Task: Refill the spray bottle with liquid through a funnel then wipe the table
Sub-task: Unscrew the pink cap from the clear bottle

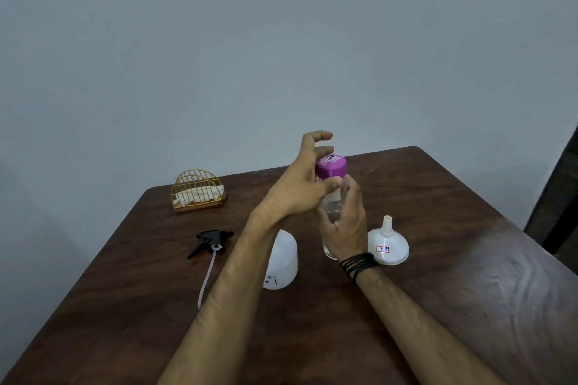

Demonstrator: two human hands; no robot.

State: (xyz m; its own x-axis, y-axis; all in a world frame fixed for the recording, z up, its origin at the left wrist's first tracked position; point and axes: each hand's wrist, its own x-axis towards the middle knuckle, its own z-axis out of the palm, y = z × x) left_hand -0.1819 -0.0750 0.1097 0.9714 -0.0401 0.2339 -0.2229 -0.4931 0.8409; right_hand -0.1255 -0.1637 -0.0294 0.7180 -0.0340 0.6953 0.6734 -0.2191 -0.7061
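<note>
A clear water bottle (332, 206) with a purple cap (331, 166) stands upright on the brown table (438, 197). My right hand (345, 222) grips its body. My left hand (300, 184) reaches across, thumb and fingers around the cap. The white spray bottle (283, 262), without its head, stands just left of it, partly hidden by my left forearm. Its black trigger head (212, 239) with a thin tube lies on the table further left. A white funnel (387, 244) rests upside down to the right.
A gold wire holder with napkins (198, 192) stands at the back left of the table. A plain wall rises behind the table. A dark edge (560, 197) shows at the far right.
</note>
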